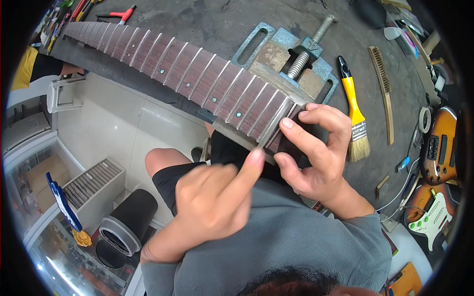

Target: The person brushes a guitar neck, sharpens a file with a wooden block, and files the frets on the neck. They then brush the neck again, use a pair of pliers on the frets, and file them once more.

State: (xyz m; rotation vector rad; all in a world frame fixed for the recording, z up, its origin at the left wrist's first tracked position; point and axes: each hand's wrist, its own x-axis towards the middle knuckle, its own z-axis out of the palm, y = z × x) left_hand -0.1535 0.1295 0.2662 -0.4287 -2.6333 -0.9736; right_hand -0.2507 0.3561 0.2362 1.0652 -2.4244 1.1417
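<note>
A guitar neck (192,74) with a dark rosewood fretboard, metal frets and pale dot inlays lies clamped in a blue-grey bench vise (291,54), running from upper left to centre. My right hand (313,153) grips the near end of the neck, thumb and fingers wrapped around its last frets. My left hand (215,202) is curled with the index finger stretched out, its tip pressing on the near edge of the neck by a metal fret. Nothing else sits in the left hand.
A yellow-handled paintbrush (353,108) and a wooden wire brush (382,89) lie right of the vise on the dark bench (197,19). Guitar bodies (439,148) sit at far right. Another person's sleeve and hand (49,66) show at upper left. A black bin (126,222) stands on the floor below.
</note>
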